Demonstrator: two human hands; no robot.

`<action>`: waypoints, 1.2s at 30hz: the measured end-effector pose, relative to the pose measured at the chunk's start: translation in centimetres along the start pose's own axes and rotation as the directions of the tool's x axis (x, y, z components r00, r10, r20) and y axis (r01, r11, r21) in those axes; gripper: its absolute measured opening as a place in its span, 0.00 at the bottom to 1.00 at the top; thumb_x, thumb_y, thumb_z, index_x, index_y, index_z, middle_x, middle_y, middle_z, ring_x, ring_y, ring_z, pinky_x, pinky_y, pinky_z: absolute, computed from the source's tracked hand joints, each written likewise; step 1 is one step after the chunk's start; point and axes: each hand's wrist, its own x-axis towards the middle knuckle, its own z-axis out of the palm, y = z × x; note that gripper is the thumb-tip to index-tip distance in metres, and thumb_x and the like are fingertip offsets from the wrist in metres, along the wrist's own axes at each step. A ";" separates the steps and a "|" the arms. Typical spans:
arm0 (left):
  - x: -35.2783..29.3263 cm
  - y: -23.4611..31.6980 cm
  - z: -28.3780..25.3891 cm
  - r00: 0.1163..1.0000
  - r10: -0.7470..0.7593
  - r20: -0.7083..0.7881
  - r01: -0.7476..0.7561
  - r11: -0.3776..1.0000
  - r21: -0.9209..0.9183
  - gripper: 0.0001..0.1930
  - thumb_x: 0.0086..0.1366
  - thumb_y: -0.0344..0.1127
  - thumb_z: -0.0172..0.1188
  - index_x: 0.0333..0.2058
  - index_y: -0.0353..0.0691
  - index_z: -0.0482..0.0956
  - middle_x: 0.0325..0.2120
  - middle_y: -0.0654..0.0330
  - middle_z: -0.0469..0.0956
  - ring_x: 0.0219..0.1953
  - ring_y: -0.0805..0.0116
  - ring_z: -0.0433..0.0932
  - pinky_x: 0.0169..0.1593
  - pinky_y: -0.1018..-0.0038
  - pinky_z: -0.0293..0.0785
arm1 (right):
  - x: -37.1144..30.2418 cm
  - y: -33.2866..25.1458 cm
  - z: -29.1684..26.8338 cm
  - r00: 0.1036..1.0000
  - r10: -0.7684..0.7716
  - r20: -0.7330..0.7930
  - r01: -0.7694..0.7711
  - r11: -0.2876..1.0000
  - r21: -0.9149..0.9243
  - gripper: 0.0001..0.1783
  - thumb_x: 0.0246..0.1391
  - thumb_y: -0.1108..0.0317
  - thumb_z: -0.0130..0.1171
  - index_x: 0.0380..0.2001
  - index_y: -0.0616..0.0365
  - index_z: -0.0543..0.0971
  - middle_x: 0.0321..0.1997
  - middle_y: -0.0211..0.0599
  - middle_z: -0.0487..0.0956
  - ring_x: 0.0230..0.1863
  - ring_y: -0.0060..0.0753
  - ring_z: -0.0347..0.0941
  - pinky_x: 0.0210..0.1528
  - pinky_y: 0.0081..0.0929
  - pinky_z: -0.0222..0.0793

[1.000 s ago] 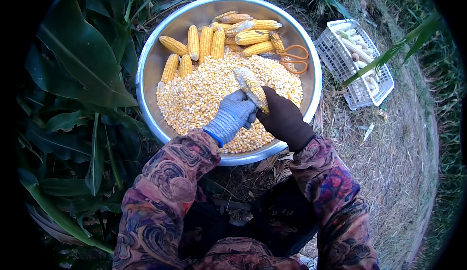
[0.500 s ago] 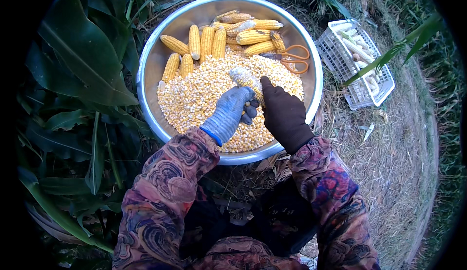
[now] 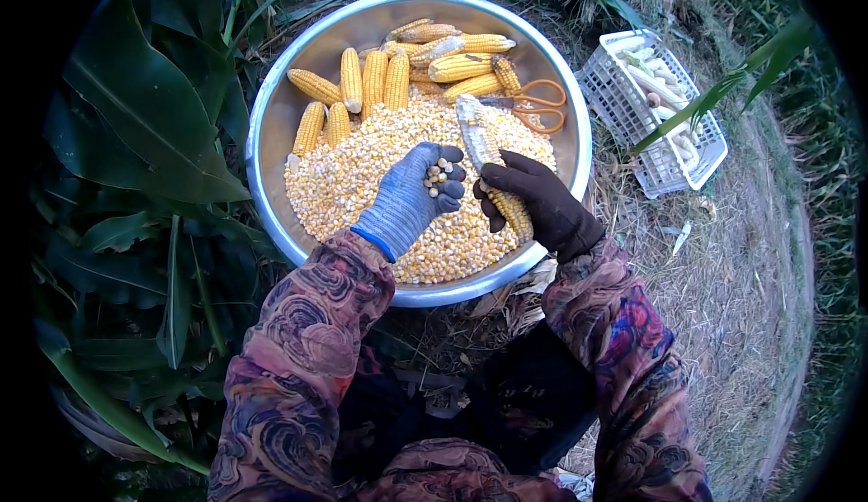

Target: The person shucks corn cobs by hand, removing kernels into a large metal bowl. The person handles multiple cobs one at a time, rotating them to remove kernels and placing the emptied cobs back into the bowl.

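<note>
My right hand point(image 3: 533, 196), in a dark brown glove, is closed round a partly shelled corn cob point(image 3: 479, 140). The cob's far end is stripped pale, while yellow kernels still cover the end near my palm. My left hand point(image 3: 418, 190), in a grey-blue glove with dark fingertips, is cupped with the palm up around several loose corn kernels point(image 3: 439, 177); it is apart from the cob. Both hands are over a wide metal basin point(image 3: 271, 77) holding a heap of shelled kernels point(image 3: 353, 185). Whole corn cobs point(image 3: 373, 81) lie along the basin's far side.
Orange-handled scissors point(image 3: 542, 107) rest at the basin's right inside wall. Beyond the basin to the right, a white plastic basket point(image 3: 644, 172) holds bare cobs. Broad green leaves point(image 3: 145, 86) crowd the left side. Dry straw point(image 3: 687, 294) covers the ground at right.
My left hand has come off the cob and turned up with kernels in it. My right hand now grips the cob by itself, and the cob has tilted more upright in view.
</note>
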 end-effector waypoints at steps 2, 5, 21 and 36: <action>0.7 -0.2 -0.8 0.995 0.092 0.029 -0.094 0.990 0.102 0.18 0.64 0.40 0.43 0.46 0.33 0.68 0.36 0.54 0.72 0.33 0.70 0.72 0.36 0.77 0.71 | 0.0 0.1 -0.1 0.998 -0.026 0.051 0.022 0.997 0.068 0.16 0.53 0.59 0.51 0.35 0.63 0.70 0.25 0.35 0.72 0.23 0.26 0.70 0.23 0.22 0.69; 0.3 0.1 -0.9 0.962 0.270 0.042 -0.241 0.768 0.593 0.23 0.65 0.46 0.43 0.52 0.36 0.64 0.49 0.53 0.69 0.49 0.67 0.68 0.51 0.67 0.66 | 0.2 0.4 -0.5 0.994 -0.010 0.106 -0.019 0.964 0.266 0.17 0.54 0.58 0.49 0.38 0.61 0.69 0.27 0.37 0.73 0.22 0.26 0.70 0.19 0.18 0.68; 0.2 -0.1 -0.8 0.938 0.236 0.255 -0.256 0.966 0.047 0.21 0.60 0.39 0.55 0.49 0.39 0.63 0.43 0.58 0.69 0.46 0.64 0.70 0.51 0.63 0.68 | 0.6 1.0 0.3 0.994 0.113 0.002 -0.113 0.991 0.067 0.27 0.57 0.44 0.42 0.38 0.59 0.73 0.20 0.33 0.70 0.16 0.22 0.64 0.14 0.20 0.64; 0.9 -1.3 -1.9 0.997 0.049 0.058 -0.070 0.318 0.946 0.20 0.59 0.46 0.55 0.42 0.34 0.73 0.30 0.55 0.76 0.31 0.69 0.76 0.37 0.74 0.74 | -0.1 1.2 -2.1 0.953 0.195 -0.234 -0.161 0.974 0.157 0.18 0.52 0.53 0.56 0.30 0.59 0.70 0.20 0.29 0.71 0.16 0.21 0.67 0.14 0.18 0.67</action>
